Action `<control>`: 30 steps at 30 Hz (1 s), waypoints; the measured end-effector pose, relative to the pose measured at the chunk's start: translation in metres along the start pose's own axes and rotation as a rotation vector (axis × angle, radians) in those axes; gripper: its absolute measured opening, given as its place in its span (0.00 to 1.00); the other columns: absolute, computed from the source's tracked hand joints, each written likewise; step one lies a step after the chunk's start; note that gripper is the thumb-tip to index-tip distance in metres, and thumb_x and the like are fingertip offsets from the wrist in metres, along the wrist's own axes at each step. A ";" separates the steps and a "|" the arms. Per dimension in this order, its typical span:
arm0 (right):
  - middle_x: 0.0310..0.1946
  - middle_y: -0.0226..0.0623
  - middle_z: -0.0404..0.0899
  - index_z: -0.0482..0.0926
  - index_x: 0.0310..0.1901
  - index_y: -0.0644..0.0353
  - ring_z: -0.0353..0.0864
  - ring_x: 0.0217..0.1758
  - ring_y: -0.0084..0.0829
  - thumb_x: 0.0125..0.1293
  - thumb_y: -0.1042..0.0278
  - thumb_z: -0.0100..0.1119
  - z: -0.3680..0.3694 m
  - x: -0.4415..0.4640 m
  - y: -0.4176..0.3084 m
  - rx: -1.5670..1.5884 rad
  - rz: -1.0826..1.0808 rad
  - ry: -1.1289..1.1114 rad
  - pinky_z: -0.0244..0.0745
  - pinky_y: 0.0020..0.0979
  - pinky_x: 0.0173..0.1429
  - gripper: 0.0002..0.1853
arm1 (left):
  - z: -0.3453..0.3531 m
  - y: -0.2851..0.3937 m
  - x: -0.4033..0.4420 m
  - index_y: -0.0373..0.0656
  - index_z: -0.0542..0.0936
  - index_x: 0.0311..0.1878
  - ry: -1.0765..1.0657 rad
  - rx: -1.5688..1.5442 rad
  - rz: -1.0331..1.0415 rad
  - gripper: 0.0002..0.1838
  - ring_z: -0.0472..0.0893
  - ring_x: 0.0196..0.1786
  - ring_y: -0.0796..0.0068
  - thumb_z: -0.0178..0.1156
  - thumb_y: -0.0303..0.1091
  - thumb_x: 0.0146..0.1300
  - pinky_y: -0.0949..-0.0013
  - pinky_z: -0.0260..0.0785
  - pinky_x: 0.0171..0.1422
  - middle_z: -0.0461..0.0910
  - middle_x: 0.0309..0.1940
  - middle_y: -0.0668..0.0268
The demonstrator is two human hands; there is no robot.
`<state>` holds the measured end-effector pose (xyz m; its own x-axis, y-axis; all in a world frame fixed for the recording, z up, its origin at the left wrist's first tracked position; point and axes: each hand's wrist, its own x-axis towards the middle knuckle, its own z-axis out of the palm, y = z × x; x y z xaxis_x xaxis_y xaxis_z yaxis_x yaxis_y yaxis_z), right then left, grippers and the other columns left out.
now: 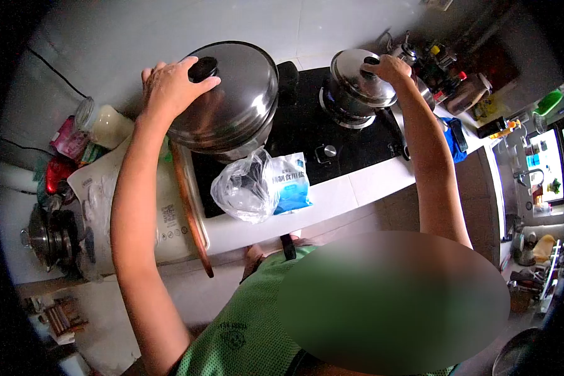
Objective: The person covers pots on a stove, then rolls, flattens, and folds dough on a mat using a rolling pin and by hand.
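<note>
While jars [109, 125] stood by the wall at the far left, a wooden-edged board [194, 213] lay beside the stove [307, 147]. The left hand [169, 91] reached over the big lid [244, 78], thumb and forefinger spread around its black knob [203, 69]; whether they were closed tightly on it, I cannot tell. That lid sat on the big pot [237, 152], at the stove's left side. In front, a crumpled clear bag [247, 191] touched a blue-and-white packet [292, 188]. Farther right, the small lid [354, 75] covered a pan over a burner, and the right hand [391, 69] had its fingers closed on the small knob [370, 61]. Bottles [454, 88] crowded the corner beyond.
</note>
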<state>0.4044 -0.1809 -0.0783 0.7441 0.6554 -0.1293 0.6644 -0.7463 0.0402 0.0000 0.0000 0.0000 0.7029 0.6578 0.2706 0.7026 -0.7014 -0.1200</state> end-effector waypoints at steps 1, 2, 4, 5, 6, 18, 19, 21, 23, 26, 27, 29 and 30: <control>0.48 0.43 0.79 0.80 0.49 0.56 0.78 0.53 0.40 0.48 0.27 0.53 0.003 -0.005 -0.008 0.003 -0.015 0.024 0.74 0.40 0.54 0.39 | -0.004 -0.003 -0.002 0.46 0.75 0.56 -0.029 0.007 -0.012 0.38 0.74 0.53 0.59 0.57 0.66 0.50 0.57 0.55 0.59 0.80 0.46 0.56; 0.47 0.44 0.80 0.80 0.48 0.57 0.79 0.52 0.41 0.48 0.28 0.54 0.009 -0.008 -0.016 0.008 -0.030 0.046 0.74 0.40 0.53 0.38 | -0.008 -0.007 -0.004 0.45 0.77 0.54 -0.058 0.014 -0.023 0.38 0.75 0.50 0.60 0.58 0.67 0.49 0.62 0.55 0.58 0.81 0.43 0.58; 0.47 0.44 0.80 0.80 0.48 0.57 0.79 0.52 0.41 0.48 0.29 0.55 -0.003 0.012 0.018 -0.025 -0.024 0.111 0.74 0.40 0.53 0.38 | 0.007 0.026 0.011 0.45 0.77 0.53 -0.025 -0.027 -0.055 0.37 0.76 0.49 0.60 0.58 0.66 0.48 0.61 0.56 0.57 0.82 0.43 0.58; 0.47 0.43 0.80 0.80 0.47 0.57 0.79 0.52 0.41 0.47 0.30 0.56 0.002 0.013 0.017 0.001 -0.027 0.140 0.74 0.41 0.52 0.37 | 0.008 0.025 0.012 0.44 0.78 0.53 -0.023 -0.011 -0.068 0.37 0.77 0.48 0.59 0.59 0.65 0.48 0.61 0.57 0.56 0.82 0.42 0.59; 0.47 0.43 0.80 0.80 0.47 0.57 0.79 0.52 0.41 0.47 0.30 0.56 0.008 0.014 0.011 0.020 -0.032 0.137 0.74 0.41 0.52 0.37 | 0.008 0.020 0.016 0.44 0.78 0.53 -0.025 0.009 -0.066 0.37 0.77 0.48 0.59 0.59 0.65 0.48 0.61 0.57 0.56 0.82 0.42 0.59; 0.32 0.44 0.82 0.80 0.41 0.59 0.82 0.39 0.43 0.47 0.30 0.57 -0.047 0.018 0.000 0.093 -0.122 0.398 0.74 0.42 0.44 0.36 | -0.009 -0.012 0.042 0.42 0.81 0.41 0.084 -0.213 -0.088 0.31 0.82 0.38 0.56 0.58 0.63 0.48 0.58 0.71 0.45 0.82 0.34 0.52; 0.31 0.44 0.82 0.80 0.41 0.59 0.82 0.37 0.42 0.48 0.30 0.57 -0.057 0.016 -0.006 0.099 -0.155 0.418 0.74 0.42 0.44 0.36 | -0.018 -0.017 0.045 0.41 0.81 0.41 0.051 -0.281 -0.123 0.32 0.82 0.38 0.57 0.57 0.64 0.49 0.60 0.71 0.44 0.82 0.33 0.54; 0.30 0.42 0.82 0.79 0.43 0.59 0.82 0.38 0.41 0.48 0.30 0.57 -0.072 0.014 -0.020 0.133 -0.217 0.430 0.74 0.44 0.43 0.35 | -0.024 -0.040 0.058 0.41 0.81 0.39 0.160 -0.296 -0.094 0.32 0.82 0.36 0.61 0.57 0.65 0.50 0.62 0.70 0.43 0.82 0.32 0.55; 0.31 0.40 0.82 0.79 0.44 0.57 0.82 0.38 0.41 0.49 0.31 0.57 -0.083 0.010 -0.044 0.160 -0.343 0.535 0.74 0.44 0.43 0.35 | -0.029 -0.054 0.062 0.40 0.82 0.36 0.212 -0.388 -0.054 0.32 0.80 0.32 0.66 0.55 0.64 0.52 0.64 0.69 0.40 0.81 0.28 0.59; 0.36 0.41 0.81 0.78 0.44 0.54 0.81 0.41 0.43 0.50 0.30 0.55 -0.092 0.001 -0.091 0.185 -0.465 0.515 0.74 0.44 0.44 0.33 | -0.039 -0.081 0.071 0.35 0.81 0.37 0.141 -0.403 -0.037 0.30 0.76 0.34 0.72 0.53 0.59 0.60 0.68 0.66 0.43 0.80 0.29 0.60; 0.39 0.42 0.81 0.77 0.43 0.54 0.80 0.45 0.45 0.51 0.27 0.53 -0.093 0.000 -0.105 0.210 -0.521 0.468 0.74 0.45 0.47 0.34 | -0.041 -0.085 0.070 0.35 0.81 0.37 0.144 -0.393 -0.049 0.30 0.76 0.34 0.72 0.53 0.59 0.60 0.68 0.66 0.43 0.80 0.29 0.60; 0.38 0.43 0.81 0.78 0.44 0.53 0.81 0.43 0.44 0.51 0.28 0.54 -0.103 -0.034 -0.143 0.224 -0.562 0.461 0.75 0.44 0.47 0.34 | -0.044 -0.092 0.070 0.34 0.81 0.35 0.165 -0.536 -0.048 0.29 0.75 0.33 0.76 0.53 0.57 0.60 0.70 0.66 0.41 0.80 0.28 0.63; 0.36 0.42 0.82 0.78 0.44 0.52 0.81 0.41 0.44 0.50 0.31 0.57 -0.098 -0.029 -0.160 0.251 -0.584 0.449 0.75 0.43 0.44 0.32 | -0.043 -0.097 0.071 0.34 0.81 0.35 0.169 -0.530 -0.054 0.29 0.75 0.33 0.76 0.53 0.57 0.60 0.70 0.66 0.41 0.80 0.28 0.63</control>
<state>0.2832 -0.0689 0.0160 0.2709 0.8944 0.3558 0.9615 -0.2342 -0.1434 -0.0230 0.1025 0.0718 0.6091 0.6744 0.4174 0.5552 -0.7383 0.3829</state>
